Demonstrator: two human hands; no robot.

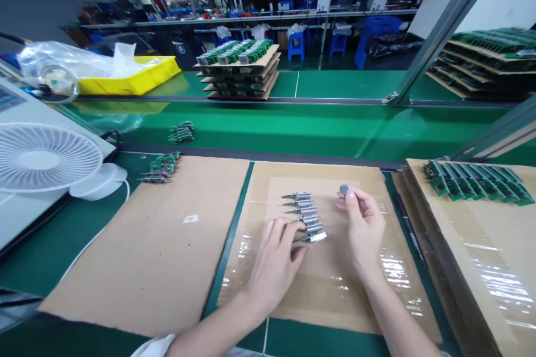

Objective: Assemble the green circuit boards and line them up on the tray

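boards (305, 211) number six; right hand (364, 223) pinches one disc (344, 188).

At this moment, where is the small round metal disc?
In the head view, right of centre, the round metal disc is pinched in the right hand, to the right of the row of small electronic parts on the taped cardboard.
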